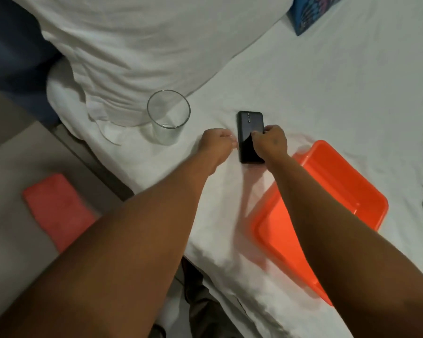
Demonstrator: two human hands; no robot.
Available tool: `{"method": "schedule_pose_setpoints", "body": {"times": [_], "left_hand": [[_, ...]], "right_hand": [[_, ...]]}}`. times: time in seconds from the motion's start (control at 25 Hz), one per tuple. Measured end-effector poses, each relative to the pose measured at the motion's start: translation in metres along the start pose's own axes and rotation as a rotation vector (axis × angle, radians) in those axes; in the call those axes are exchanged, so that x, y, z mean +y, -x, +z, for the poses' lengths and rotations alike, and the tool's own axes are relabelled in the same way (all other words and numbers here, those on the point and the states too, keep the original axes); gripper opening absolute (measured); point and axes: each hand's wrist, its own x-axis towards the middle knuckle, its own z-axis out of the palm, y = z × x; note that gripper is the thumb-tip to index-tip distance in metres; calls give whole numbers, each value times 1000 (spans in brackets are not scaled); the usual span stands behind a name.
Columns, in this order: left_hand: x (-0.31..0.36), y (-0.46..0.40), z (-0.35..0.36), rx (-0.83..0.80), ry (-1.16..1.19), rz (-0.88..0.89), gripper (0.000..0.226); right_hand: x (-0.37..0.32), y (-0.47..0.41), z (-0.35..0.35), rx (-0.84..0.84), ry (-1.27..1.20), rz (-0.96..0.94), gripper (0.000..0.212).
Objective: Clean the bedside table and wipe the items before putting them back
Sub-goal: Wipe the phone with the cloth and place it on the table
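Note:
A black power bank (249,128) lies flat on the white bed sheet (327,93). My right hand (272,141) is closed on its near right edge. My left hand (217,142) rests on the sheet just left of the power bank, fingers curled, with nothing in it. An empty clear glass (167,117) stands upright on the sheet to the left. A pink cloth (56,208) lies folded on the grey bedside table (10,191) at the left. An orange plastic tray (327,203) sits empty on the bed under my right forearm.
A white pillow (144,45) fills the upper left of the bed. A blue patterned box (308,13) stands at the top right. The floor shows between the bed and the bedside table.

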Motion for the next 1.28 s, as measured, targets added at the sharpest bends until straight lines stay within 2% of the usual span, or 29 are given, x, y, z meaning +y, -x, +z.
{"method": "schedule_pose_setpoints", "body": {"times": [0.08, 0.24, 0.36, 0.48, 0.64, 0.84, 0.92, 1.0, 1.08, 1.16, 1.28], "left_hand": [[5, -5, 4, -29, 7, -13, 20], [-1, 6, -14, -89, 17, -59, 28], [-27, 38, -48, -94, 85, -78, 35], [-61, 84, -88, -58, 156, -90, 31], [-106, 135, -161, 52, 323, -90, 33], [-180, 176, -292, 308, 530, -91, 40], [-217, 183, -345, 460, 596, -107, 41], [-245, 186, -382, 558, 641, -120, 41], [-270, 188, -405, 607, 671, -126, 39], [-284, 189, -412, 612, 697, -128, 38], [-294, 189, -413, 615, 736, -146, 39]], "right_hand": [[0, 4, 1, -78, -185, 43, 11], [6, 31, -3, -290, -465, 189, 11], [9, 71, 11, -419, -497, 191, 7], [7, 124, 32, -503, -474, 146, 3], [-14, 202, 84, -628, -390, 33, 3], [-57, 289, 217, -809, -219, -66, 21], [-66, 303, 280, -759, -102, -176, 8], [-76, 299, 326, -602, 107, -341, 29], [-79, 295, 363, -487, 342, -396, 51], [-78, 289, 382, -495, 453, -372, 69], [-81, 288, 382, -595, 378, -426, 68]]}}
